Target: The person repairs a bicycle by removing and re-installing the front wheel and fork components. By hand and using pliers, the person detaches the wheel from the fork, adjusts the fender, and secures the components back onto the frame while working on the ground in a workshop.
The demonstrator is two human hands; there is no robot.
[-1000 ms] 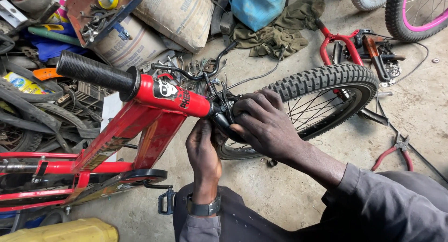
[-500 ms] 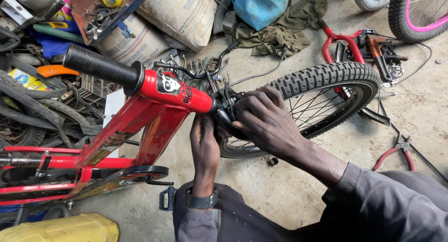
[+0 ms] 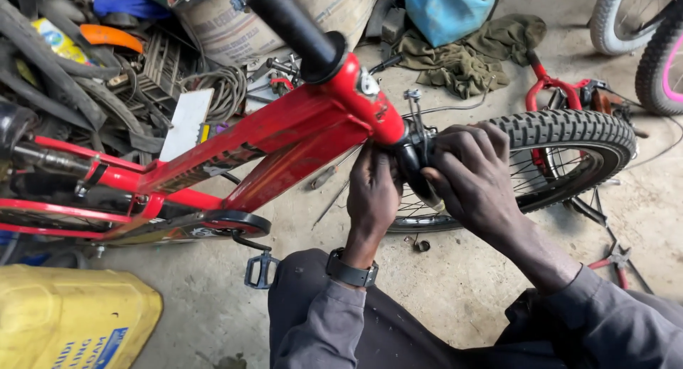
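Mid-frame, at fork top (image 3: 416, 166): L hand (image 3: 373, 195) and R hand (image 3: 473, 180) both curled shut on it, mid-adjustment. Next prob needed firm twist w/ frame (image 3: 284, 138) steady.

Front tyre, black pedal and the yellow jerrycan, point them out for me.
front tyre (image 3: 569, 129), head view, knobbly tread on top.
black pedal (image 3: 260, 270), head view, its cage frame.
yellow jerrycan (image 3: 67, 319), head view, its top face.
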